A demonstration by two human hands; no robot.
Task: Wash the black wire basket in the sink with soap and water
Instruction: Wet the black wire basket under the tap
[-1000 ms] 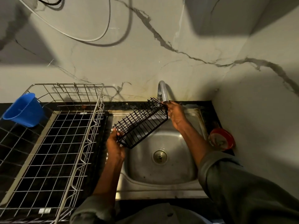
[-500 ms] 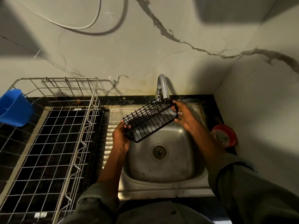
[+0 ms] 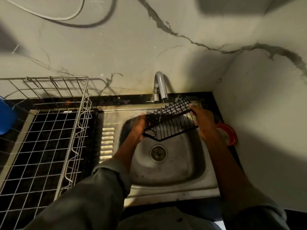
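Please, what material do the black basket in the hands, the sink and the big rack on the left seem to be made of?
Black basket: thin metal wire, probably with a matte black coating, as it shows no shine.
Sink: most likely stainless steel, a dull brushed grey with soft reflections and a ribbed drainboard.
Big rack: bare or plated metal wire, silvery and shiny where the light catches it.

A large silver wire dish rack [image 3: 49, 146] stands on the black surface [image 3: 106, 101] to the left, its back wall up against the pale marbled wall [image 3: 132, 55]. A blue plastic cup [image 3: 5, 117] hangs at the rack's far left edge, only partly in sight. Over in the right corner, on the dark surface by the side wall, sits a red round container [image 3: 230, 135]. High on the wall, a white cable [image 3: 54, 17] droops in a loop.
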